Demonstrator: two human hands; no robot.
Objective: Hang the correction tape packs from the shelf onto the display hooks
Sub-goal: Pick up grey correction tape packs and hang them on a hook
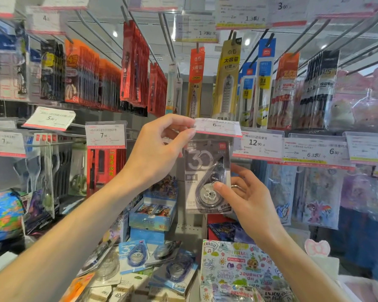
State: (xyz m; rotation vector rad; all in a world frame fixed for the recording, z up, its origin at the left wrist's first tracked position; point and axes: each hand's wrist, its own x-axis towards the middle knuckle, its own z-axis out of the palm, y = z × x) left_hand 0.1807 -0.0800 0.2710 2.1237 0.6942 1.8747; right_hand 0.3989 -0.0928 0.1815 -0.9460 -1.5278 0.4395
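A grey correction tape pack marked "30" hangs upright in the middle of the display, its top edge tucked just under a price tag reading 6.00. The left hand pinches that tag's left end between thumb and curled fingers, tilting it up off the pack's top. The right hand grips the pack's lower right side, thumb pressed on the clear blister over the tape wheel and fingers curled behind. Whether the pack's hole sits on a hook cannot be told; the tag covers it. Below, on the shelf, more correction tape packs lie loose in a heap beside a sticker sheet. Pen packs hang on the row above, and a price tag reading 12.90 sits just right of the lifted one.
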